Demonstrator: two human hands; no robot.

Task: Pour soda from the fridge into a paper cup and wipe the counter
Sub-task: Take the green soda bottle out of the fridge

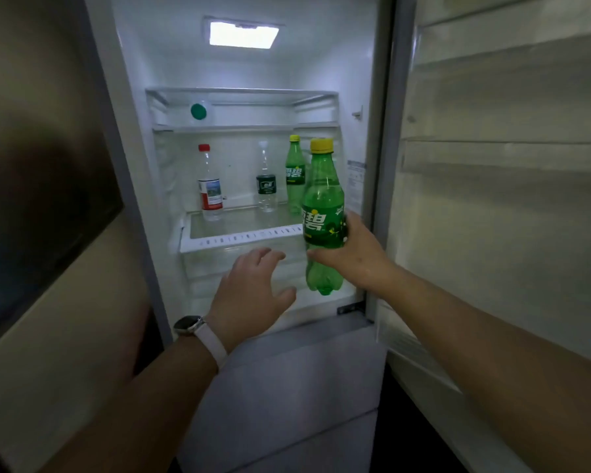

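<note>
Right hand (352, 257) clamped round green soda bottle (322, 213), upright just outside open fridge (365, 97), left hand (249, 295) spread and empty below; risks slipping if chilled plastic is wet, or fizzing over if jolted

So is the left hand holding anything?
No, the left hand hangs open with fingers spread, beside the yellow-capped green plastic soda bottle that the right hand holds.

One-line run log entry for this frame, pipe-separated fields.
stage: soda fetch | right hand: grips green soda bottle, upright, off shelf | left hand: open, holds nothing | fridge door: open | cup: not in view
</note>
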